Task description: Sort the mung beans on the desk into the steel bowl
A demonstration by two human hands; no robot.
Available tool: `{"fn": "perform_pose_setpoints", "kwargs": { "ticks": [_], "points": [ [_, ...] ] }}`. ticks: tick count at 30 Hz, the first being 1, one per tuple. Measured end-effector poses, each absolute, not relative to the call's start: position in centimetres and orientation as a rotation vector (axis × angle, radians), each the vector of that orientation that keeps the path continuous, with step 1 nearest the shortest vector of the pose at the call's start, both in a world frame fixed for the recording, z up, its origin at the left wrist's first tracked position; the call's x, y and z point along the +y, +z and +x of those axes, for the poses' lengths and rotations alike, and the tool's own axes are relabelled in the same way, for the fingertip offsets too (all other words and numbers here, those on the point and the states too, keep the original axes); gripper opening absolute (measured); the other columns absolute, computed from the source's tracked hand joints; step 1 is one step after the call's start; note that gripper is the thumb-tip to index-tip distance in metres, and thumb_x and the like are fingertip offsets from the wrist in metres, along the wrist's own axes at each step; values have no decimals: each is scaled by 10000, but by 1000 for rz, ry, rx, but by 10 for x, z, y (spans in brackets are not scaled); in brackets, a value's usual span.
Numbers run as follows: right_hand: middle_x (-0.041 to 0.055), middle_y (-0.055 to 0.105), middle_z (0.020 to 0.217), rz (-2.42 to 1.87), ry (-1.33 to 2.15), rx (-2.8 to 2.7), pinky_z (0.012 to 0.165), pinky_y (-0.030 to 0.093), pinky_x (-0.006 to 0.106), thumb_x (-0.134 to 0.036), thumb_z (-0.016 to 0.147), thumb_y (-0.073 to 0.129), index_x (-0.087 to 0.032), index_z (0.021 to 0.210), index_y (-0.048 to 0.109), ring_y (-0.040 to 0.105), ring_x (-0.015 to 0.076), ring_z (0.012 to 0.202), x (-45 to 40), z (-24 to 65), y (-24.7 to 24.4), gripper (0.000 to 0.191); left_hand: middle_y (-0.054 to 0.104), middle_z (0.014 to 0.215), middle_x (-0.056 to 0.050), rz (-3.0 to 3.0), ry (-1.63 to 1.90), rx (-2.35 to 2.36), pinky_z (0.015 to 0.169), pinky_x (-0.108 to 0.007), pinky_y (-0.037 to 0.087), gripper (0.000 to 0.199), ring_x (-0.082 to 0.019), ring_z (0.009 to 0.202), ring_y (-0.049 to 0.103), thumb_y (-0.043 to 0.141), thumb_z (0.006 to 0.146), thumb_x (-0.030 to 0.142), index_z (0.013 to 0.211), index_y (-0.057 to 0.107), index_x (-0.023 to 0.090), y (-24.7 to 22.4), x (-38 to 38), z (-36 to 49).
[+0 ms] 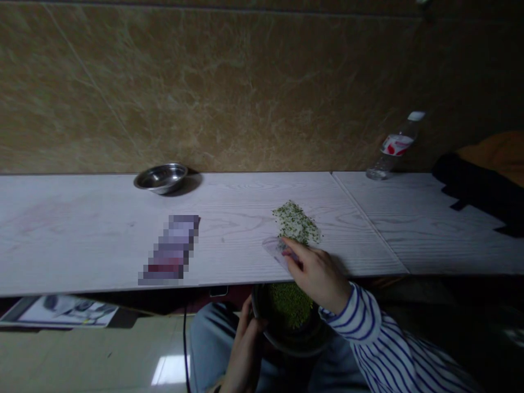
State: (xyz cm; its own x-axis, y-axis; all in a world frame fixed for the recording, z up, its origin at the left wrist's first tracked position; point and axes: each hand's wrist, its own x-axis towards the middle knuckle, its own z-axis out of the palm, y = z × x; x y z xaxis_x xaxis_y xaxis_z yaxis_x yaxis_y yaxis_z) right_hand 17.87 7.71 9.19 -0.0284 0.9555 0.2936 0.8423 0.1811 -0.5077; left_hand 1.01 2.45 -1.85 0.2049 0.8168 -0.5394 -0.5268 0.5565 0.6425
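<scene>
My left hand (pixel 248 333) grips the left rim of a metal bowl (pixel 282 346) held over my lap, just under the table edge. Inside the bowl lie many small green beans (pixel 291 305), which look like mung beans. Above it, at the table's front edge, my right hand (pixel 321 273) pinches a thin clear plastic piece (pixel 273 246) with a rounded edge; its exact kind is unclear. Just beyond that hand, a patch of mixed white grains and green beans (pixel 297 221) is spread on the tabletop; my right hand hides its near end.
A small steel bowl (pixel 161 179) stands at the back left of the white table (pixel 233 218). In front of it lies a blurred-out flat item (pixel 172 251). A clear bottle (pixel 395 147) with a white cap stands near the wall; dark and orange cloth (pixel 487 169) lies far right.
</scene>
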Motion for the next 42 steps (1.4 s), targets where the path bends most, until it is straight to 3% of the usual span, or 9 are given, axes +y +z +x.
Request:
{"fn": "perform_pose_setpoints", "kwargs": {
  "ticks": [11, 19, 27, 32, 37, 42],
  "points": [
    [65, 761, 1029, -1870, 98, -1926, 782, 577, 335, -205, 889, 473, -210, 1275, 614, 727, 225, 881, 103, 202, 96, 411, 633, 1262, -58, 323, 951, 986, 835, -365, 493, 630, -306, 1163, 557, 621, 670, 251, 1292, 517, 278, -18, 26, 10],
    [58, 761, 1029, -1888, 168, -1938, 775, 559, 330, -229, 895, 471, -219, 1278, 620, 724, 221, 879, 123, 218, 97, 411, 639, 1272, -78, 294, 973, 960, 908, -401, 455, 732, -303, 1162, 566, 614, 671, 238, 1385, 455, 273, -14, 29, 17],
    [55, 758, 1046, -1838, 171, -1950, 793, 551, 332, -251, 903, 483, -243, 1281, 614, 715, 221, 913, 135, 231, 95, 400, 636, 1294, -57, 337, 987, 998, 929, -366, 445, 660, -289, 1232, 518, 623, 689, 236, 1338, 508, 272, -6, 30, 24],
    [60, 758, 1034, -1733, 322, -1901, 789, 561, 351, -227, 891, 496, -223, 1276, 615, 716, 208, 845, 137, 238, 94, 403, 647, 1271, -45, 347, 957, 1011, 920, -367, 450, 653, -290, 1219, 523, 612, 688, 234, 1331, 511, 286, 0, 31, 27],
    [57, 751, 1034, -1513, 589, -1737, 830, 559, 313, -195, 866, 522, -205, 1265, 601, 707, 171, 925, 135, 259, 88, 406, 669, 1207, -60, 330, 925, 1042, 842, -379, 482, 728, -302, 1103, 594, 609, 654, 243, 1367, 471, 287, 4, 32, 29],
    [56, 754, 1023, -1474, 769, -1765, 849, 556, 331, -250, 829, 590, -200, 1117, 681, 707, 193, 948, 118, 282, 97, 306, 657, 1229, -63, 337, 930, 1027, 869, -370, 466, 733, -294, 1120, 579, 616, 670, 244, 1383, 451, 272, 3, 31, 30]
  ]
}}
